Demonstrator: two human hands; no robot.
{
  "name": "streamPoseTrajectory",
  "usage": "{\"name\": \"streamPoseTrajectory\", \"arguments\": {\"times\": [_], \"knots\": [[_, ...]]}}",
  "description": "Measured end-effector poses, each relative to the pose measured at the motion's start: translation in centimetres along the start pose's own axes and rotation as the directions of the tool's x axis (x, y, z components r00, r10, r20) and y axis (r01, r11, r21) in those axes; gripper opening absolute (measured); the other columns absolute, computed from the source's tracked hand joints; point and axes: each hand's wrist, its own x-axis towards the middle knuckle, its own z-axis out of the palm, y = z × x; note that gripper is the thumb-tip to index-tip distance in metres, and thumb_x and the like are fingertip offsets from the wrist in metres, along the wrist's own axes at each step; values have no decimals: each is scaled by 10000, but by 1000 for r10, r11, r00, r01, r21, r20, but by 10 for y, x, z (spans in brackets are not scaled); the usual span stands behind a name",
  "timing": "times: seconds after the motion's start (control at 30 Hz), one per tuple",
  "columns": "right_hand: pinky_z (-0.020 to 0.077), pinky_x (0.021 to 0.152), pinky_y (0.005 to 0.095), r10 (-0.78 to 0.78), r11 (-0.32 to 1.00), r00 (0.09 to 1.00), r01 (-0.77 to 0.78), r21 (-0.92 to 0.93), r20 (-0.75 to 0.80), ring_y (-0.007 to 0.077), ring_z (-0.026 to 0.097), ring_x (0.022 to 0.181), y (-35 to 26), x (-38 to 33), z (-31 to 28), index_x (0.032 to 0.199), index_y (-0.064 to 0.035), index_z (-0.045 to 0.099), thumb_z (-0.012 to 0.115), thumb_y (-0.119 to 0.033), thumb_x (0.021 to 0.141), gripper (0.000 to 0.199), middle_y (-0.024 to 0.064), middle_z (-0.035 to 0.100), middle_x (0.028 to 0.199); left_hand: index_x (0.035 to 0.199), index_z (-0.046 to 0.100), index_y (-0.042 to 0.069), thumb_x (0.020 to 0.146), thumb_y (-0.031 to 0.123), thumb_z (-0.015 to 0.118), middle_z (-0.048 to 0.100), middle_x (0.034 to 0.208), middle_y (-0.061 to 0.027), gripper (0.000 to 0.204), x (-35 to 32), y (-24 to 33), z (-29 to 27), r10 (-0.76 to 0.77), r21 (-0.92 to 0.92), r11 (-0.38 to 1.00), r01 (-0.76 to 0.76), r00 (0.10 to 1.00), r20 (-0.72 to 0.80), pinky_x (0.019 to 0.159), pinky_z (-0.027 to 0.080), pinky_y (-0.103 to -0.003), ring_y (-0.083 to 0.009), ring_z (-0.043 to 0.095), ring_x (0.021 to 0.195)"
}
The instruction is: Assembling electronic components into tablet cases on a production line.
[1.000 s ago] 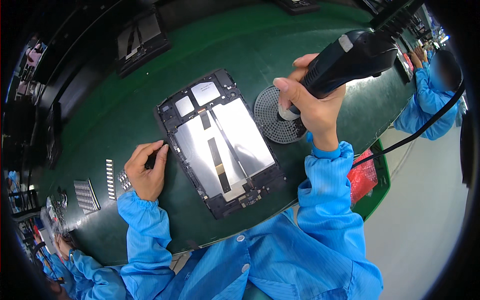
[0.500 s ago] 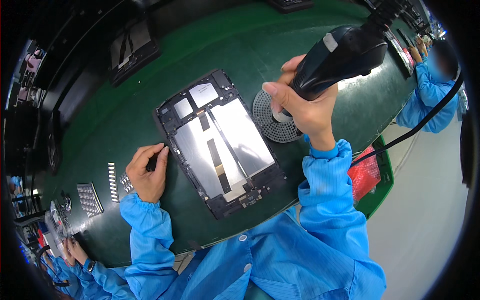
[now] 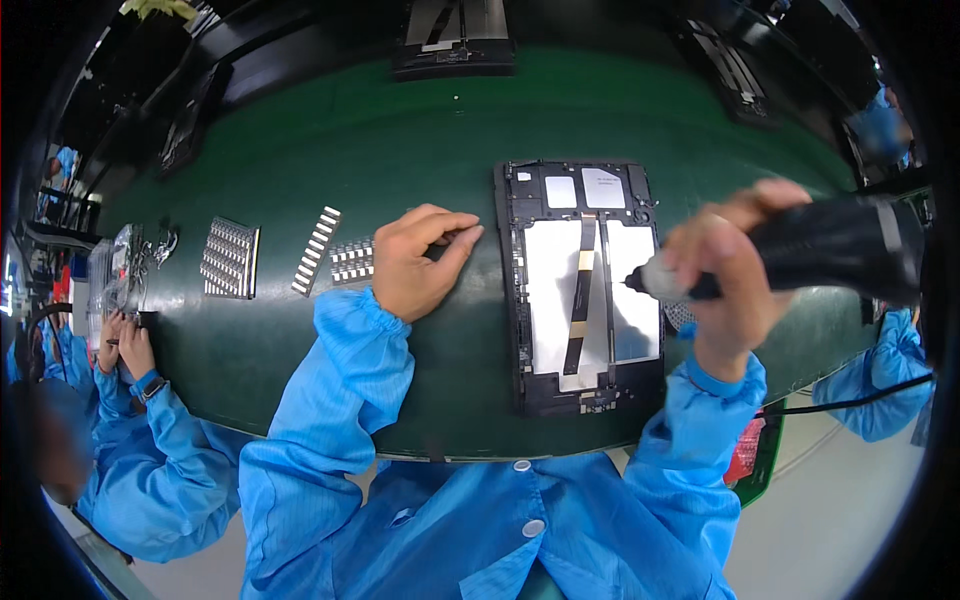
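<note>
Covering the curved bench, a green mat holds an opened tablet.

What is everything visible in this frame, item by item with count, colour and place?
opened tablet: 1, black frame with silver plates, on the belt in front of the right hand
electric screwdriver: 1, black, in the right hand, tip at the tablet's right edge
cable: 1, black, trailing right
metal part strips: 3 groups, silver, left of the left hand
green belt: 1, dark green, across the middle
dark trays: several, black, along the far edge
red bin: 1, low right
co-worker's hands: 2, blue sleeves, far left
left hand: 1, resting on the belt, fingers curled
right hand: 1, grip closed around the screwdriver
</note>
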Motion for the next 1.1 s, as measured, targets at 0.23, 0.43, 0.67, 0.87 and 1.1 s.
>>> {"name": "streamPoseTrajectory", "arguments": {"times": [0.23, 0.43, 0.67, 0.87, 1.1], "knots": [[425, 438, 208, 103, 995, 987, -101, -23, 121, 97, 576, 480, 48, 24, 80, 949, 40, 575, 748, 25, 724, 285, 46, 617, 600, 882, 676, -4, 755, -11, 693, 643, 785, -114, 127, -2, -7, -18, 75, 64, 995, -71, 995, -59, 595, 500, -287, -222, 633, 684], [431, 446, 206, 162, 984, 978, -150, -96, 134, 98, 576, 481, 58, 21, 84, 944, 49, 565, 737, 40, 724, 279, 53, 620, 603, 877, 668, -1, 750, -15, 695, 644, 805, -117, 131, -1, -9, -16, 43, 13, 999, -42, 998, -44, 596, 495, -297, -230, 632, 700], [436, 450, 207, 163, 985, 974, -150, -91, 155, 103, 576, 483, 60, 19, 85, 951, 52, 549, 727, 58, 727, 286, 62, 617, 600, 883, 666, -4, 761, 6, 695, 647, 809, -125, 126, -3, -12, -17, 71, 6, 997, -71, 997, -31, 595, 501, -298, -235, 641, 699], [440, 457, 209, 132, 990, 977, -121, -74, 166, 106, 578, 488, 64, 18, 84, 955, 53, 544, 729, 58, 730, 291, 67, 618, 604, 887, 668, -1, 770, 15, 691, 653, 796, -123, 120, -4, -11, -18, 61, 38, 997, -60, 998, -21, 593, 504, -295, -228, 647, 693], [431, 492, 206, 124, 989, 975, -106, -101, 185, 81, 558, 535, 60, 3, 85, 974, 53, 537, 714, 78, 741, 293, 47, 604, 628, 911, 646, -11, 810, -3, 640, 642, 788, -122, 102, -9, -3, -14, -183, -165, 972, 170, 981, -69, 562, 515, -312, -222, 644, 666]]}}
